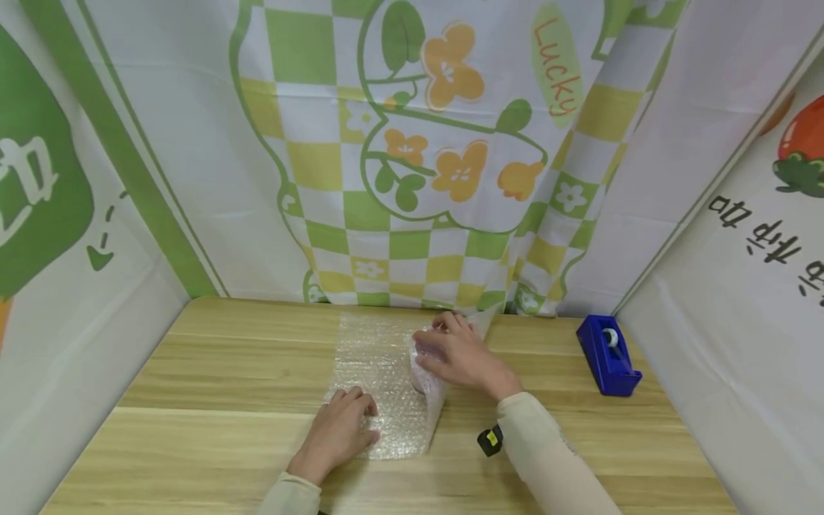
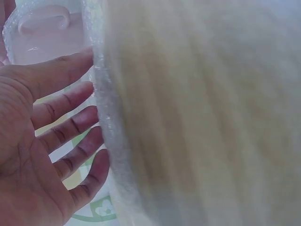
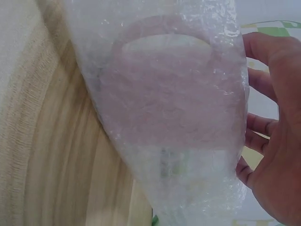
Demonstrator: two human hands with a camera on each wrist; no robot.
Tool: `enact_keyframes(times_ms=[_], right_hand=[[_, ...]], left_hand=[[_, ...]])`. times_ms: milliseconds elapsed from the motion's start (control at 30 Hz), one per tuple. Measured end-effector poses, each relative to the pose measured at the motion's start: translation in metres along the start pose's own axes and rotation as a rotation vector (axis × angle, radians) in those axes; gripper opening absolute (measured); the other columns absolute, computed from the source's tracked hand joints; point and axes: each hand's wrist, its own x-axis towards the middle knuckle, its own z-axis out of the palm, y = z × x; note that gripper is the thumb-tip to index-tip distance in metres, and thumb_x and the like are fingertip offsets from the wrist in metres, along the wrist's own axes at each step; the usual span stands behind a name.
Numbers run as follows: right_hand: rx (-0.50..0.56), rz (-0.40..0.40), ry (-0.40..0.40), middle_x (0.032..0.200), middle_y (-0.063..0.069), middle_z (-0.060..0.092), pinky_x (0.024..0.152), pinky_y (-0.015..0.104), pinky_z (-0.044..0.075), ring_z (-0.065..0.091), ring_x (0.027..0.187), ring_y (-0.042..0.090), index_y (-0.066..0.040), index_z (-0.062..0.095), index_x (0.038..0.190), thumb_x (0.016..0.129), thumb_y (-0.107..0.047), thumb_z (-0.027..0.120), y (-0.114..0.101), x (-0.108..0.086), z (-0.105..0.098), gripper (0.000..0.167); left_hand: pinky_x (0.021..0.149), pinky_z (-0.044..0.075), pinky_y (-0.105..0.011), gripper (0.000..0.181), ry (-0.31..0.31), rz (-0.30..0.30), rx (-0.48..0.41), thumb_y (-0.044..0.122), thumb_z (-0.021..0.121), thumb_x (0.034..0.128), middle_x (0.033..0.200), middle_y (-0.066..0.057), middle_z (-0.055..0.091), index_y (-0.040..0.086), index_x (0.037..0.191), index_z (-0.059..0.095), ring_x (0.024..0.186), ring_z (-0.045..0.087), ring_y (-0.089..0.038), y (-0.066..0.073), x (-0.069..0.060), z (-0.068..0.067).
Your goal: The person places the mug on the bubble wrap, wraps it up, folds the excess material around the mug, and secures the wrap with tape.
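Observation:
A sheet of clear bubble wrap (image 1: 373, 350) lies on the table, its right side lifted and folded over a pink mug (image 2: 51, 44). Through the wrap in the right wrist view, the mug's handle shows. My right hand (image 1: 463, 354) holds the mug and the folded wrap, fingers bent over the top. On the sheet's near left part rests my left hand (image 1: 344, 425), fingers spread and lightly bent. In the left wrist view, its fingertips touch the wrap's edge, apart from the mug.
A blue tape dispenser (image 1: 605, 357) with a roll in it stands at the table's right. Near my right wrist is a small black device (image 1: 491, 440) with a yellow mark. A printed cloth (image 1: 412, 250) hangs behind the wooden table (image 1: 219, 372).

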Motion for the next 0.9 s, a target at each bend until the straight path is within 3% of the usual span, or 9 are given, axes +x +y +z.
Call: enact_keyframes(times_ms=[267,433,600,900], right_hand=[[-0.006,-0.012,0.033,0.128,0.011,0.051,0.098,0.051,0.039,0.044,0.121,0.030,-0.021,0.066,0.135,0.097,-0.043,0.066,-0.001,0.000,0.004,0.044],[0.008,-0.009,0.033,0.128,0.012,0.052,0.098,0.052,0.038,0.044,0.121,0.031,-0.019,0.066,0.135,0.097,-0.042,0.066,-0.001,-0.001,0.004,0.045],[0.001,-0.013,0.046,0.127,0.011,0.052,0.099,0.052,0.038,0.044,0.121,0.031,-0.019,0.067,0.135,0.097,-0.041,0.067,-0.001,-0.002,0.005,0.044],[0.015,-0.014,0.065,0.126,0.011,0.052,0.098,0.054,0.038,0.045,0.122,0.032,-0.018,0.068,0.133,0.097,-0.040,0.067,-0.003,-0.002,0.008,0.042]], left_hand=[[0.083,0.053,-0.051,0.031,-0.018,-0.033,-0.030,0.025,0.084,0.0794,0.098,-0.002,0.062,0.010,0.101,0.070,0.094,0.058,-0.025,0.001,0.002,-0.007],[0.087,0.051,-0.055,0.040,0.053,-0.124,-0.067,0.024,0.082,0.0832,0.106,-0.012,0.064,0.003,0.114,0.068,0.097,0.060,-0.031,-0.005,0.010,-0.012],[0.092,0.048,-0.061,0.056,0.130,-0.232,-0.129,0.021,0.078,0.0878,0.124,-0.031,0.056,-0.008,0.131,0.057,0.109,0.054,-0.047,-0.016,0.024,-0.017],[0.101,0.039,-0.071,0.076,0.134,-0.371,-0.319,0.021,0.070,0.0937,0.141,-0.043,0.037,-0.014,0.149,0.031,0.128,0.037,-0.062,-0.028,0.040,-0.022]])
